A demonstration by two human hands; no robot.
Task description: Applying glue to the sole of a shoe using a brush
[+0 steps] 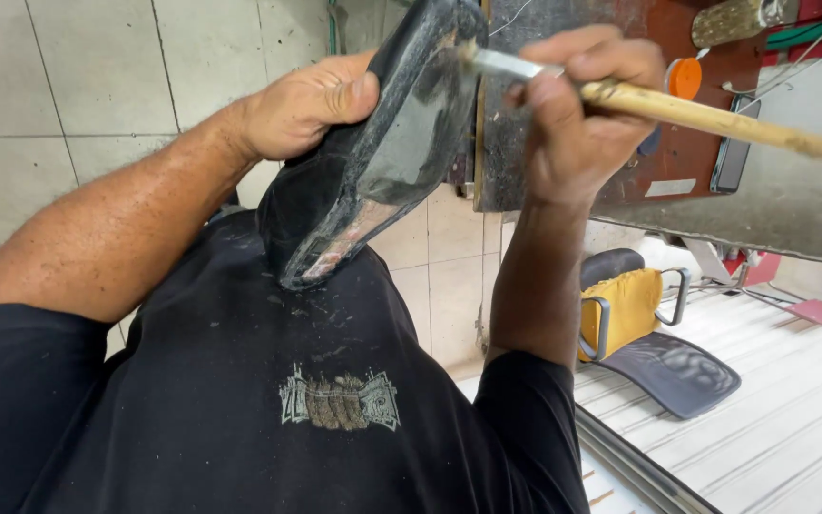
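The black shoe (373, 152) is the landmark here: it is held up in front of the person's chest, sole side turned toward the camera, its lower end resting against the black shirt (240, 400). The left hand (302, 105) grips the shoe from its left edge, fingers wrapped behind it and the thumb pressed flat on the dark sole, so the hand is closed firmly on the shoe. To the right of the shoe, the right hand (577, 105) is clenched around a brush (696, 114) with a pale wooden handle and a metal ferrule; the handle runs out to the right past the hand, and the brush's tip meets the shoe's upper edge near the top of the view. Along the lower rim of the shoe a lighter, worn strip shows. Behind the shoe hangs a dark grey board, with a red-brown surface beyond it carrying an orange cap (685, 78). Below and to the right of the shoe stands a chair (663, 366) with a yellow back cushion and a dark seat, on a pale ribbed floor.
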